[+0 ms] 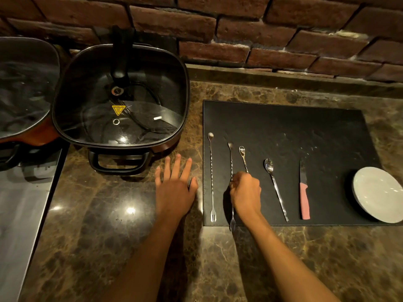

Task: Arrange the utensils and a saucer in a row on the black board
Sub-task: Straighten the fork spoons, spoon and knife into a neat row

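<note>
Under the right hand [245, 191], near the left side of the black board [316, 131], two twisted-stem bar spoons are gathered in a closed grip: the second bar spoon [230, 158] runs straight up from the knuckles and its forked end pokes out below the wrist, past the board's near edge onto the marble counter [109, 236]; the third bar spoon [243, 156] angles away up and to the right of the fist. Just left of that hand, a first bar spoon [211, 177] lies alone along the board's left edge, fork end near the front edge. To the right of the fist lie a teaspoon [275, 188], then a pink-handled knife [304, 192], each apart from its neighbour. Farther right, the saucer [378, 194] overhangs the board's right front corner. Beyond the row, toward the brick wall [239, 29], the board is bare. The left hand [174, 188] rests flat and open on the counter, thumb at the board's left edge, holding nothing, with a lidded electric pan [120, 94] just beyond its fingertips.
</note>
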A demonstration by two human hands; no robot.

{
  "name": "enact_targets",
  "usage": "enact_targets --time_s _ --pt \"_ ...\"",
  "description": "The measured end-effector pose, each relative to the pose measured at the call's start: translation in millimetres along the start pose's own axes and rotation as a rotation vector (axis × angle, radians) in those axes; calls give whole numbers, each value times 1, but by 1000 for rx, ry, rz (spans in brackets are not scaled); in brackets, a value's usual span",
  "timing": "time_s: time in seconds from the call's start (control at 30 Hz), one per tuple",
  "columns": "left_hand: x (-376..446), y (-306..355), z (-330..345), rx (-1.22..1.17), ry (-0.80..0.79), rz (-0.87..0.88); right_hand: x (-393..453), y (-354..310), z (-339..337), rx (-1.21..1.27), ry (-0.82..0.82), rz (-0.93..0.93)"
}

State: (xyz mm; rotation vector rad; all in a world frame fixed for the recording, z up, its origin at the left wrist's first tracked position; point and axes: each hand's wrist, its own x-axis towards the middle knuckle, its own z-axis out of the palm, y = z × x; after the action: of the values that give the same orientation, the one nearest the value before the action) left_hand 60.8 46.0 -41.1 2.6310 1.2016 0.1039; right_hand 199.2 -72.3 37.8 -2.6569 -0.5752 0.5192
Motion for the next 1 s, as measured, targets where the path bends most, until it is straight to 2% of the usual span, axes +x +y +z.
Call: enact_targets --time_s 0.23,0.47,0.6,0.77,1.0 --pt "1 0 1 11 24 8 14 -23 8 -19 12 -111" --pt "1 0 4 17 47 13 19 -25 9 24 -15 -102" --pt "1 -1 5 23 35 14 23 -25 9 103 -36 -18" --pt "0 -1 5 15 44 17 22 -23 9 86 -40 17" --pt "1 -2 6 -1 48 15 21 -18 10 -15 -22 -79"
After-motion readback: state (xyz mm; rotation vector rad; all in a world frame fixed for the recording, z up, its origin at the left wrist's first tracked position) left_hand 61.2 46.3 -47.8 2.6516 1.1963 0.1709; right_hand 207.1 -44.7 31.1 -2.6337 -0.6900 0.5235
